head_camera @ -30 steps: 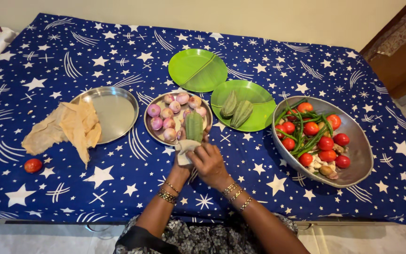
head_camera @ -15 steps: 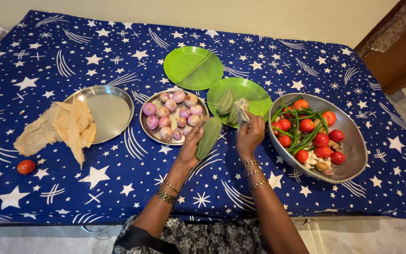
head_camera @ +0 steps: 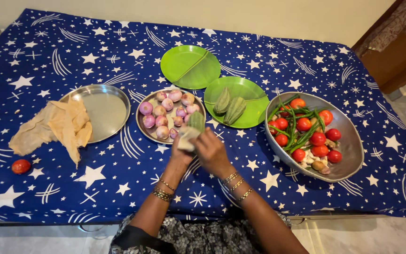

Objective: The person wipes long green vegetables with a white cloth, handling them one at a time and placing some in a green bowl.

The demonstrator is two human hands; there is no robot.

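bare cloth (head_camera: 118, 178) lies open near the hands (head_camera: 203, 150); onion plate (head_camera: 144, 130) just ahead, green plate (head_camera: 254, 101) and bowl (head_camera: 348, 141) rightward, steel plate (head_camera: 113, 101) and rag (head_camera: 52, 127) leftward.

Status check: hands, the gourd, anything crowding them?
Left hand grips ridged green gourd; right hand presses pale cloth to it. Onion plate directly behind, close. Nothing between hands.

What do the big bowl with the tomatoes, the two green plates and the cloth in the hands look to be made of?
The big bowl looks like metal, likely steel or aluminium: grey with a dull sheen. The green plates look like moulded plastic or coated paper; smooth, glossy, leaf-style rib, hard to tell which. The cloth, held by the left hand and right hand, looks like soft pale fabric, folded.
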